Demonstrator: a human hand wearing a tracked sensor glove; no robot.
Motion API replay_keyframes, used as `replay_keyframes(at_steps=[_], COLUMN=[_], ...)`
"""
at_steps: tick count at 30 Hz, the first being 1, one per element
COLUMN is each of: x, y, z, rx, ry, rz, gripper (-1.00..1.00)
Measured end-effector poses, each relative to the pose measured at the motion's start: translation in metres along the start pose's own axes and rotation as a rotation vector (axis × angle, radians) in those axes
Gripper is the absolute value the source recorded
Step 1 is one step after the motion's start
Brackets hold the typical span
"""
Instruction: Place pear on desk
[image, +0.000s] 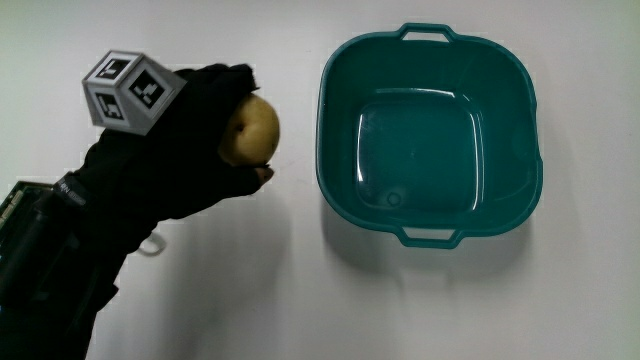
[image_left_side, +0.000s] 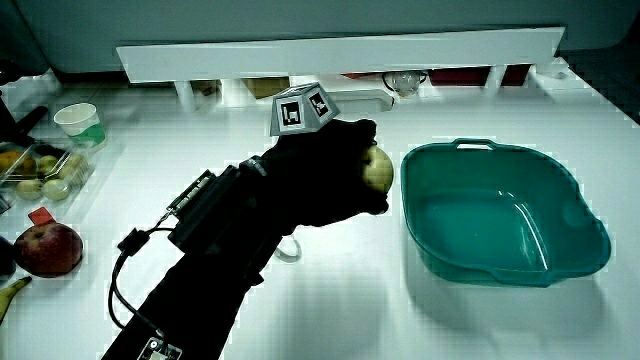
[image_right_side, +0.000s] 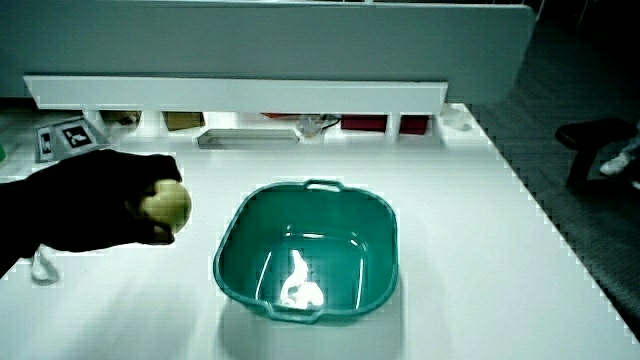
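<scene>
A yellow-green pear (image: 251, 131) sits in the grasp of the black-gloved hand (image: 215, 135), whose fingers curl around it. The hand hovers above the white desk (image: 300, 300) beside the teal basin (image: 430, 135). In both side views the pear (image_left_side: 377, 168) (image_right_side: 165, 204) shows at the fingertips, lifted off the desk surface, a short way from the basin's rim (image_left_side: 420, 160) (image_right_side: 232, 230). The patterned cube (image: 130, 92) rides on the back of the hand. The glove covers part of the pear.
The basin holds nothing visible. In a side view, a paper cup (image_left_side: 80, 122), a clear box of fruit (image_left_side: 40, 175), a red apple (image_left_side: 45, 248) and a banana tip (image_left_side: 10, 292) lie near the table's edge. A low partition (image_right_side: 235, 95) runs along the table.
</scene>
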Motion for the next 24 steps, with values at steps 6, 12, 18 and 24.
replay_keyframes(at_steps=[6,12,18,24], x=[-0.024,-0.046,-0.063,-0.071], y=[0.003,0.010,0.016,0.019], z=[-0.020,-0.044,-0.061,-0.069], rx=[-0.012,-0.052,-0.071,-0.099], ry=[0.011,-0.004,-0.026,-0.039], rz=[0.037,0.089,0.112,0.137], gripper=[0.00,0.00,0.00,0.00])
